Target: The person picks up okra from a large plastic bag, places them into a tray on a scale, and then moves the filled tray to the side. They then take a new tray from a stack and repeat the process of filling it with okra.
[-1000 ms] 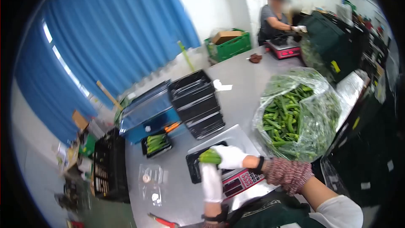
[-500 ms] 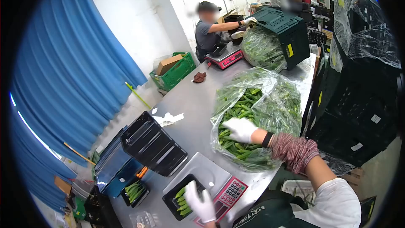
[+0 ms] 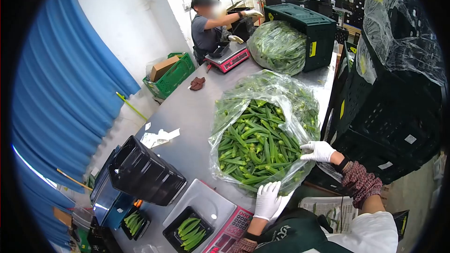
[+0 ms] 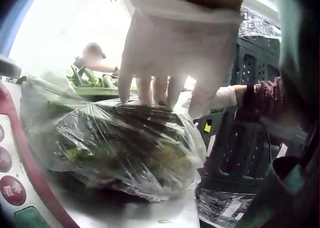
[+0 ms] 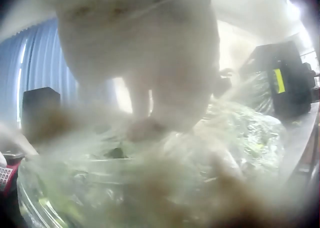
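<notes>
On the desk (image 3: 186, 116), the bag (image 3: 303, 101) is likely handling heavy, slack and slippery, needing bunched grips along its rim (image 3: 241, 187); the left hand (image 3: 268, 200) is resting there nearly straight, the right hand (image 3: 318, 152) apparently pinching it.

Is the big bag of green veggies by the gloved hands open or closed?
Open: in the head view, the clear bag gapes wide, showing okra inside, with the left hand and right hand at its rim.

Blue curtain (image 3: 70, 65), perhaps brown rag (image 3: 197, 83)
</notes>
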Demonstrator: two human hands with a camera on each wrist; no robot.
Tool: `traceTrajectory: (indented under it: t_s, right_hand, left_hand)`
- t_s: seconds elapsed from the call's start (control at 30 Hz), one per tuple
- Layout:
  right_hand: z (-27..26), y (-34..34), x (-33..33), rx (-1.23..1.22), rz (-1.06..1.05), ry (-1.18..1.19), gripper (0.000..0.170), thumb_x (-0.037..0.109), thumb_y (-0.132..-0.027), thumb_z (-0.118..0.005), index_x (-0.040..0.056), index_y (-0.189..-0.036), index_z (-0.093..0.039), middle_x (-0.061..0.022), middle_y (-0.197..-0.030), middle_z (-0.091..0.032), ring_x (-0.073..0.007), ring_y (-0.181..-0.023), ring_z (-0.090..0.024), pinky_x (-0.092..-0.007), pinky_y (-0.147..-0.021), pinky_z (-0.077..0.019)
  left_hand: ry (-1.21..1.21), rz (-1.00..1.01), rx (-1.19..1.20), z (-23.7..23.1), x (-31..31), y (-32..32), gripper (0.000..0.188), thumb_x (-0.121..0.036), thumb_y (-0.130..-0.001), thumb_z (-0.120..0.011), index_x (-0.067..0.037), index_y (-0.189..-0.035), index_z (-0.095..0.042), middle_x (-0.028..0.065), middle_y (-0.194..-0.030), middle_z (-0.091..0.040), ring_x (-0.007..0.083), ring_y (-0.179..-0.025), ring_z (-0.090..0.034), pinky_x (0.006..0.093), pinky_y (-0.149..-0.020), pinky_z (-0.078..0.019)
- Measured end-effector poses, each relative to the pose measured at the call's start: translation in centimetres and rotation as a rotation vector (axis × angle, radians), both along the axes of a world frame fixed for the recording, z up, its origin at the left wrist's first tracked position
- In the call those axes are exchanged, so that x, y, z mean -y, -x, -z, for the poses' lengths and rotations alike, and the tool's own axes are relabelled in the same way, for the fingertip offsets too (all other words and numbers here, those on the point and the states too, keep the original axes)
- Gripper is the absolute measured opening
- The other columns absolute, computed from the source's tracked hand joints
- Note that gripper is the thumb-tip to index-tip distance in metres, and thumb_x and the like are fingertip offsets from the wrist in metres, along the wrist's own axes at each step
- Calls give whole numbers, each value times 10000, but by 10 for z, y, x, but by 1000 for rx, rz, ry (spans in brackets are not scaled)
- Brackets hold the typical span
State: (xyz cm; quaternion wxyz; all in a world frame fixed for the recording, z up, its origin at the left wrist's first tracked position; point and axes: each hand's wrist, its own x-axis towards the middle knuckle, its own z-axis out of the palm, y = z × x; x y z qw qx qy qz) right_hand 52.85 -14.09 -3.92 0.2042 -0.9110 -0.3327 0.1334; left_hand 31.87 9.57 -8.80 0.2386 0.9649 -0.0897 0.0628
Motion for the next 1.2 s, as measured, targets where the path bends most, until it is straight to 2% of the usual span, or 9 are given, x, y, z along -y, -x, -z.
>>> traceTrajectory:
  t_s: [0.23,0.4,0.6,0.73,0.8,0.9,0.97,1.07,1.2]
  right_hand:
    - [3,11,-60,448,-15,-232,267,352,-867,-598,135,-993,-690,-110,-712,-639,-301,-676,-629,-412,-624,-494]
    - [1,7,-89,543,23,-170,192,311,-829,-633,136,-793,-703,-89,-611,-619,-287,-569,-618,-395,-556,-490]
    - [-48,30,-58,97,405,-533,216,298,-753,-741,124,-871,-693,-48,-630,-590,-132,-597,-601,-266,-556,-463]
    - [-37,41,-44,-448,330,-996,178,142,-867,-656,71,-1030,-648,-11,-783,-658,-42,-695,-570,-204,-633,-446]
    - [-41,51,-45,-510,255,-883,196,131,-907,-607,59,-1088,-625,-11,-834,-671,-35,-717,-573,-198,-666,-452]
    - [-51,72,-69,-363,-84,-667,268,238,-917,-608,99,-1146,-616,-78,-896,-680,-161,-764,-641,-275,-719,-496]
    - [-56,78,-85,-385,-234,-583,320,272,-915,-608,126,-1200,-596,-136,-1013,-664,-297,-888,-659,-341,-792,-510]
    - [-43,40,-108,253,-285,-378,313,206,-879,-588,153,-1186,-607,-132,-1064,-638,-270,-966,-616,-362,-817,-486]
    - [7,-24,-134,752,-540,-26,315,166,-881,-535,103,-1183,-598,-158,-1236,-537,-326,-1027,-542,-381,-893,-432]
  left_hand:
    - [254,-226,153,-11,-7,-7,459,-155,-833,-631,-76,-1278,-554,135,-1197,-598,303,-1107,-551,405,-955,-426]
    - [186,-314,251,-35,-11,-40,527,-164,-813,-636,-36,-1307,-509,182,-1325,-500,350,-1164,-497,433,-1002,-378]
    - [57,114,-41,-17,10,-7,463,-200,-823,-630,-67,-1260,-557,158,-1212,-598,318,-1084,-566,444,-997,-389]
    - [272,-163,216,-35,8,-8,532,-132,-795,-665,-27,-1294,-512,171,-1215,-592,316,-1099,-556,450,-1009,-385]
    - [45,-354,473,-82,10,-19,606,-130,-799,-668,1,-1347,-444,194,-1198,-590,305,-1097,-562,430,-980,-412]
    - [-147,-283,451,-106,13,-27,657,-127,-810,-661,9,-1390,-385,201,-1139,-609,316,-1052,-590,401,-947,-438]
    - [271,-349,169,-66,6,-23,601,-109,-856,-615,2,-1400,-385,164,-1011,-637,284,-905,-618,357,-860,-471]
    - [1196,-495,-250,-49,-16,-11,518,-67,-882,-538,-20,-1383,-416,30,-852,-599,75,-561,-443,240,-539,-396]
    - [1785,-448,-321,-52,-32,5,534,-119,-891,-540,-10,-1393,-395,39,-862,-601,64,-498,-341,216,-484,-294]
